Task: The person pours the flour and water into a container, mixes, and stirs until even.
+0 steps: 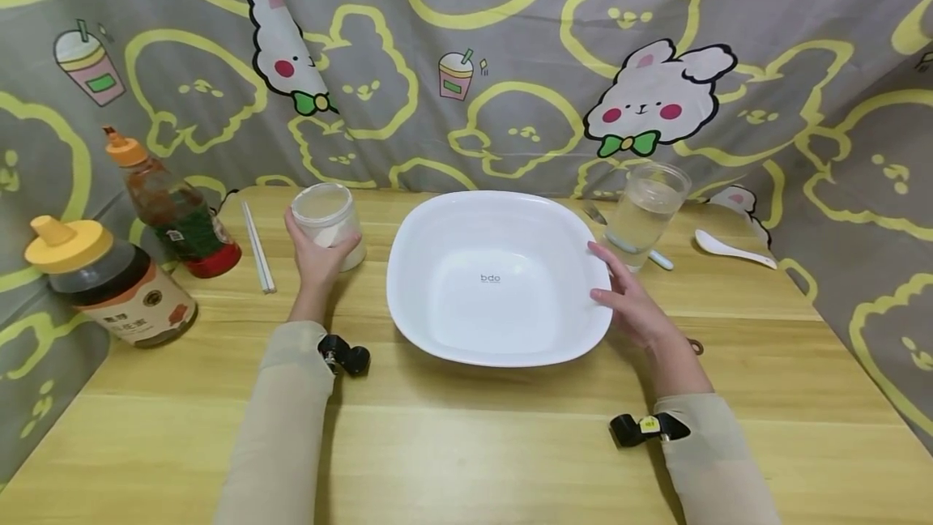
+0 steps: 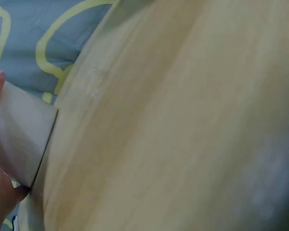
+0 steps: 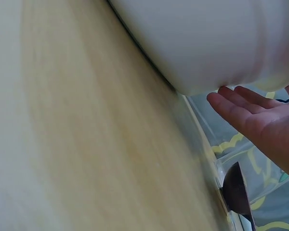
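Two hands at a wooden table (image 1: 466, 428), one on each side of a white bowl (image 1: 496, 282).
The left hand (image 1: 315, 253) grips an upright jar (image 1: 328, 221) just left of the bowl; the right hand (image 1: 630, 298), fingers straight, touches the bowl's right rim.

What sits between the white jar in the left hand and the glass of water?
In the head view, the big white square bowl sits between the white jar and the glass of water; the right hand is at the bowl's edge.

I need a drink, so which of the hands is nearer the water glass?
Right. The right hand rests at the bowl's right rim, just below the glass; the left hand holds a jar across the bowl.
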Available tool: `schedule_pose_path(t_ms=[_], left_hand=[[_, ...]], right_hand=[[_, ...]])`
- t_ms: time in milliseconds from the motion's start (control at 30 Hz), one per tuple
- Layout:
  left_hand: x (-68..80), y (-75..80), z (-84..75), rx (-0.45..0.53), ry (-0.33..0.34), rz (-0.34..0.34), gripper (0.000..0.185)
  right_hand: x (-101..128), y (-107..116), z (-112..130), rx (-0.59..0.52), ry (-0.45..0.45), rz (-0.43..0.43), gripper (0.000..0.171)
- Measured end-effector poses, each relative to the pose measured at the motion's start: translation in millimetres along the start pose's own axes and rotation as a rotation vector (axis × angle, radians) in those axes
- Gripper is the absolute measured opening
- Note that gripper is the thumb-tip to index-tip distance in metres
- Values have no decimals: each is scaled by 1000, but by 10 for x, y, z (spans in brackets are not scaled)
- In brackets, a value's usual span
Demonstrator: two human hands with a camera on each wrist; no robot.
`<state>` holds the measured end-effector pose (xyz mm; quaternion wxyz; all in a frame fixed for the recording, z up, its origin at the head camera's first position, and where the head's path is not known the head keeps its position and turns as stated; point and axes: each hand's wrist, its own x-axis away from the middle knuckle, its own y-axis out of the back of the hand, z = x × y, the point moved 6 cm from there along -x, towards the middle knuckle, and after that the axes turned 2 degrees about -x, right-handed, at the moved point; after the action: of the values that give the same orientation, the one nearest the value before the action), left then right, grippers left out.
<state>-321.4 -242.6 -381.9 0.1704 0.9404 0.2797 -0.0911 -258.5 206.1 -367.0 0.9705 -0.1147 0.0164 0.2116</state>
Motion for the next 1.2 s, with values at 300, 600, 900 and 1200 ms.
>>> schedule_pose_path(t_ms=[300, 600, 900, 1200], left_hand=[[11, 2, 37, -37, 31, 8, 102], [64, -30, -44, -12, -9, 31, 96], [103, -55, -299, -16, -67, 76, 97], [66, -28, -522, -43, -175, 114, 94]], right_hand=[[7, -9, -20, -16, 3, -1, 67], [-9, -8, -25, -22, 8, -23, 65], [-25, 4, -18, -1, -4, -48, 65], [-52, -11, -29, -75, 6, -23, 66]])
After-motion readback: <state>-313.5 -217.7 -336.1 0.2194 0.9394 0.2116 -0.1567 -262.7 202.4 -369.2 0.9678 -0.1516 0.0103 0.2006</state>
